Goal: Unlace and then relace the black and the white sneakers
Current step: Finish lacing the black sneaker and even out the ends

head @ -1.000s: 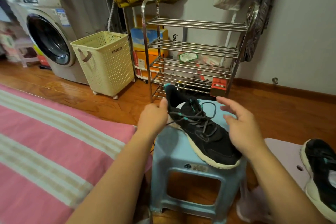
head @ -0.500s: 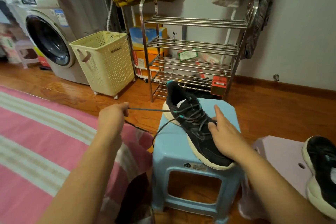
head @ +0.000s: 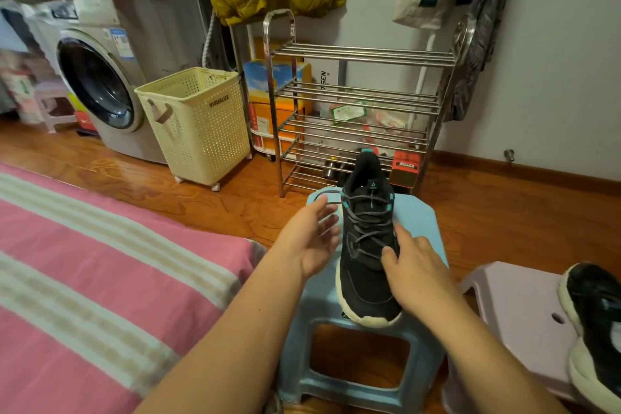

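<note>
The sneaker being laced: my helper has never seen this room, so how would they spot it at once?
Find the steel shoe rack against the wall; before it stands a light blue stool. The black sneaker lies on that stool, under the right hand, unlike its twin on the lilac stool.

"VISUALIZE" on cream laundry basket [head: 198, 131]

Glossy wood floor [head: 504, 212], seemingly plastic stool [head: 420, 222]

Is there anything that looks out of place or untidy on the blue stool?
Yes. The black sneaker on the blue stool has its toe jutting over the near edge, and one grey lace end lies loose in a loop beside its left side, near the open left hand.
</note>
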A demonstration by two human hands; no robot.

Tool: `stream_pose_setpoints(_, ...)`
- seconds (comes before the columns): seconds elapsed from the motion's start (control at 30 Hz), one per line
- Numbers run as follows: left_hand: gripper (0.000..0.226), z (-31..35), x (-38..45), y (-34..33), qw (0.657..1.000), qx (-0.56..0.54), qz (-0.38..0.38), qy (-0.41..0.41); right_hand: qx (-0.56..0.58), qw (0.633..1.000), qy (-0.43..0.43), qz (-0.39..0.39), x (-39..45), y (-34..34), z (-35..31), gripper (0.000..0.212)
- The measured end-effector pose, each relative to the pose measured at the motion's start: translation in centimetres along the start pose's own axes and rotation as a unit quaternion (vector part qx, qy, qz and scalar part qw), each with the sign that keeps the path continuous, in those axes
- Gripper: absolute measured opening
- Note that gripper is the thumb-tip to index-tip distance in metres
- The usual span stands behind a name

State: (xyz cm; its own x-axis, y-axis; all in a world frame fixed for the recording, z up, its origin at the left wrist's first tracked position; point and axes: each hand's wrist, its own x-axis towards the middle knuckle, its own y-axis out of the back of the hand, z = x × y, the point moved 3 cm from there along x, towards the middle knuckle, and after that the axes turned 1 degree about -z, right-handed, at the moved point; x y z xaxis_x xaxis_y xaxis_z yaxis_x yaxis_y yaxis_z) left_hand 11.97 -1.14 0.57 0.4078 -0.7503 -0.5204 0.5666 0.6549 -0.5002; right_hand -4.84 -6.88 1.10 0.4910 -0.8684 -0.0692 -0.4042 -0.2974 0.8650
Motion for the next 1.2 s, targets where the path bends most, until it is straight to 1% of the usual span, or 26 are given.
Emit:
stream_pose_setpoints(0.07, 0.026, 1.1, 0.5, 0.1, 0.996, -0.085, -0.004, -0.016, 0.005, 1.000, -0.003, -0.002, 0.1, 0.0, 0.0, 0.054)
stream_pose_setpoints(0.13, 0.027, 1.8, 0.3, 0.3, 0.992, -0.111, 0.013, -0.054, 0.008, 1.000, -0.018, -0.014, 0.1, -0.1, 0.3, 0.055)
stream_pose_setpoints(0.17, 0.031, 2.1, -0.3, 0.2, 0.991, -0.092, 0.041, -0.089, 0.003, 1.000, -0.025, -0.011, 0.1, -0.1, 0.4, 0.056)
stream_pose_setpoints(0.2, 0.033, 2.4, -1.2, 0.0, 0.987, -0.054, 0.077, -0.132, -0.005, 1.000, -0.018, 0.015, 0.1, 0.2, 0.3, 0.057)
stream_pose_setpoints(0.27, 0.032, 2.9, -3.7, -0.5, 0.961, 0.052, 0.118, -0.244, 0.037, 0.989, 0.069, 0.123, -0.3, 1.4, -1.1, 0.054)
stream_pose_setpoints(0.3, 0.031, 3.1, -5.0, -0.8, 0.938, 0.113, 0.112, -0.308, 0.092, 0.975, 0.125, 0.161, -0.7, 2.3, -2.2, 0.049)
stream_pose_setpoints(0.33, 0.030, 3.3, -6.2, -0.9, 0.906, 0.181, 0.086, -0.373, 0.161, 0.957, 0.172, 0.167, -1.1, 3.1, -3.3, 0.043)
stream_pose_setpoints(0.37, 0.028, 3.4, -7.2, -1.1, 0.864, 0.267, 0.037, -0.424, 0.237, 0.940, 0.203, 0.138, -1.4, 3.8, -4.4, 0.038)
stream_pose_setpoints(0.4, 0.027, 3.4, -7.8, -1.3, 0.814, 0.363, -0.027, -0.454, 0.324, 0.920, 0.209, 0.075, -1.8, 4.3, -5.7, 0.033)
stream_pose_setpoints(0.43, 0.025, 3.0, -8.0, -1.4, 0.758, 0.455, -0.092, -0.457, 0.404, 0.893, 0.197, -0.003, -2.1, 4.5, -6.6, 0.028)
stream_pose_setpoints(0.47, 0.023, 2.4, -7.8, -1.4, 0.704, 0.531, -0.138, -0.452, 0.455, 0.871, 0.176, -0.062, -2.2, 4.5, -7.1, 0.023)
stream_pose_setpoints(0.5, 0.021, 1.8, -7.4, -1.3, 0.656, 0.583, -0.155, -0.453, 0.466, 0.866, 0.161, -0.087, -2.3, 4.4, -7.3, 0.018)
stream_pose_setpoints(0.53, 0.019, 1.4, -7.0, -1.1, 0.625, 0.612, -0.154, -0.459, 0.479, 0.860, 0.149, -0.093, -2.1, 4.3, -7.3, 0.017)
stream_pose_setpoints(0.57, 0.020, 1.3, -6.8, -1.0, 0.616, 0.621, -0.146, -0.463, 0.522, 0.836, 0.136, -0.094, -1.9, 4.2, -6.8, 0.019)
stream_pose_setpoints(0.6, 0.020, 1.4, -6.6, -0.8, 0.630, 0.610, -0.138, -0.460, 0.605, 0.782, 0.111, -0.095, -1.4, 4.3, -6.1, 0.021)
stream_pose_setpoints(0.63, 0.020, 1.8, -6.5, -0.6, 0.652, 0.596, -0.129, -0.450, 0.697, 0.708, 0.071, -0.085, -0.6, 4.7, -4.9, 0.022)
stream_pose_setpoints(0.67, 0.020, 2.3, -6.4, -0.2, 0.669, 0.590, -0.118, -0.437, 0.761, 0.645, 0.034, -0.061, 0.2, 5.3, -3.3, 0.023)
stream_pose_setpoints(0.7, 0.021, 2.7, -6.3, 0.2, 0.678, 0.594, -0.106, -0.421, 0.793, 0.609, 0.001, -0.026, 1.1, 6.0, -1.4, 0.024)
stream_pose_setpoints(0.73, 0.022, 3.1, -6.0, 0.8, 0.682, 0.604, -0.095, -0.401, 0.799, 0.601, -0.028, 0.014, 1.9, 6.7, 0.7, 0.025)
stream_pose_setpoints(0.8, 0.024, 3.4, -5.4, 1.7, 0.691, 0.619, -0.076, -0.365, 0.780, 0.615, -0.072, 0.088, 3.2, 7.4, 4.7, 0.026)
stream_pose_setpoints(0.87, 0.025, 3.6, -4.7, 2.2, 0.698, 0.625, -0.056, -0.345, 0.763, 0.618, -0.125, 0.144, 3.9, 7.3, 8.1, 0.026)
stream_pose_setpoints(0.93, 0.022, 3.5, -4.1, 2.3, 0.692, 0.639, -0.053, -0.332, 0.727, 0.643, -0.167, 0.176, 4.1, 7.1, 10.1, 0.024)
stream_pose_setpoints(1.0, 0.016, 3.1, -3.7, 2.0, 0.684, 0.636, -0.054, -0.353, 0.668, 0.698, -0.182, 0.185, 4.3, 7.0, 10.8, 0.023)
stream_pose_setpoints(1.03, 0.013, 2.9, -3.6, 1.6, 0.681, 0.620, -0.045, -0.387, 0.631, 0.734, -0.175, 0.180, 4.3, 7.0, 10.6, 0.024)
stream_pose_setpoints(1.13, 0.018, 3.0, -3.7, -0.3, 0.676, 0.539, 0.033, -0.501, 0.506, 0.847, -0.104, 0.125, 3.7, 7.1, 8.0, 0.024)
stream_pose_setpoints(1.2, 0.023, 3.1, -3.0, -2.5, 0.663, 0.537, 0.070, -0.517, 0.423, 0.901, -0.045, 0.092, 3.3, 6.1, 5.4, 0.023)
